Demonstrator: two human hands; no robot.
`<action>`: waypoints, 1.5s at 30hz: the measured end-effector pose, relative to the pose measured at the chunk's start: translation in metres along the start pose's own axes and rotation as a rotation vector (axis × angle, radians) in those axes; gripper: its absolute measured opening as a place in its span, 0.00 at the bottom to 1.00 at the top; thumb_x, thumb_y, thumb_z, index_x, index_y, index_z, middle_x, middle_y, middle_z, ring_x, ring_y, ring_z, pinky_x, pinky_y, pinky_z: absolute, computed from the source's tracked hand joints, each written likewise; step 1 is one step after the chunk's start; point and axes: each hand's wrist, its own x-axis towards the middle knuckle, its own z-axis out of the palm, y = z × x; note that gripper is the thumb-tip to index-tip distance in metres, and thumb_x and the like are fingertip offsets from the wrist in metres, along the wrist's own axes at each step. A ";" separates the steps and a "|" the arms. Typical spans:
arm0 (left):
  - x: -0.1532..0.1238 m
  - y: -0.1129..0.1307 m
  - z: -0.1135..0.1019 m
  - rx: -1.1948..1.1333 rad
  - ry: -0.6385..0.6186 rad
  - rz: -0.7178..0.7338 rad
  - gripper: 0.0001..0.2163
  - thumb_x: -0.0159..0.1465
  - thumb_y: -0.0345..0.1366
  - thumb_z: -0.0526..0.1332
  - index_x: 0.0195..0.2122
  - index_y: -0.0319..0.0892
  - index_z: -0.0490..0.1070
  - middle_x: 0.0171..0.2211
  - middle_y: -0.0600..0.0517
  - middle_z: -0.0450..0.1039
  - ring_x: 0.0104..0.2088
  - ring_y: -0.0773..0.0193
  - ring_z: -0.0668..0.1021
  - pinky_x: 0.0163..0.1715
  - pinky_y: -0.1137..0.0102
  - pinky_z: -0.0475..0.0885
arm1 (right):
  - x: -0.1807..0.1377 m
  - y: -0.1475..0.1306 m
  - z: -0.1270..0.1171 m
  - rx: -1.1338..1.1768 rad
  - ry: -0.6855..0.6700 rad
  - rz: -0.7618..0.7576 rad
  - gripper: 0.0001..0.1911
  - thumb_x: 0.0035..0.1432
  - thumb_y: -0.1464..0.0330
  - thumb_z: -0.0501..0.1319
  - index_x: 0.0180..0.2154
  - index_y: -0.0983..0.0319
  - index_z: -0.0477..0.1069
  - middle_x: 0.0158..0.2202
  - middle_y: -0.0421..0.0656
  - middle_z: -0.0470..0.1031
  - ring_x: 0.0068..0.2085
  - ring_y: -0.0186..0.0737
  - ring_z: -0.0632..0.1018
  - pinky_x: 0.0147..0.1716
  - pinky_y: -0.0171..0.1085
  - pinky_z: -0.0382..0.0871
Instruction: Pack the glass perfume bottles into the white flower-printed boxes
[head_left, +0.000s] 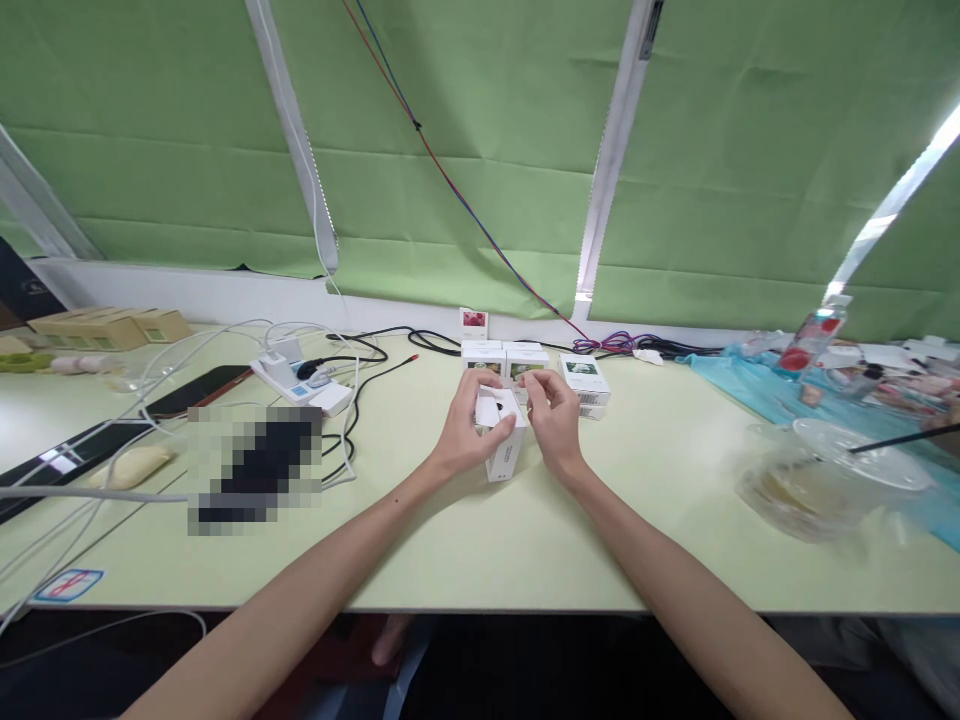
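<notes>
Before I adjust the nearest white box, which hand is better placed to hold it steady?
Probably the left hand: it grips the nearest white box. The right hand is close beside the box; I cannot tell whether it touches it.

A small white box (pixel 507 452) is being held roughly upright at about mid-width of the table (pixel 420 540), between the table's front and back edges, its top showing a small dark spot, one side bearing fine print, its base touching or nearly touching the surface
</notes>
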 end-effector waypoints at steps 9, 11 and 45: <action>0.000 -0.003 0.000 -0.019 0.023 -0.018 0.14 0.61 0.45 0.62 0.44 0.46 0.62 0.43 0.48 0.67 0.45 0.56 0.73 0.46 0.60 0.71 | 0.000 0.005 0.001 -0.012 -0.040 0.013 0.18 0.61 0.51 0.58 0.34 0.58 0.74 0.31 0.41 0.74 0.33 0.39 0.74 0.29 0.36 0.67; 0.000 -0.003 -0.001 -0.015 0.020 -0.037 0.14 0.60 0.44 0.62 0.43 0.46 0.62 0.42 0.48 0.67 0.43 0.56 0.74 0.44 0.61 0.71 | 0.000 0.005 0.001 -0.015 -0.057 0.020 0.19 0.61 0.50 0.58 0.34 0.58 0.75 0.30 0.41 0.74 0.32 0.39 0.74 0.29 0.36 0.67; -0.001 0.000 0.004 -0.053 0.105 -0.072 0.17 0.66 0.43 0.61 0.53 0.48 0.59 0.52 0.45 0.66 0.52 0.56 0.75 0.50 0.59 0.74 | -0.004 0.006 0.001 -0.027 -0.271 0.043 0.10 0.53 0.64 0.61 0.39 0.58 0.74 0.45 0.44 0.70 0.34 0.37 0.74 0.30 0.36 0.69</action>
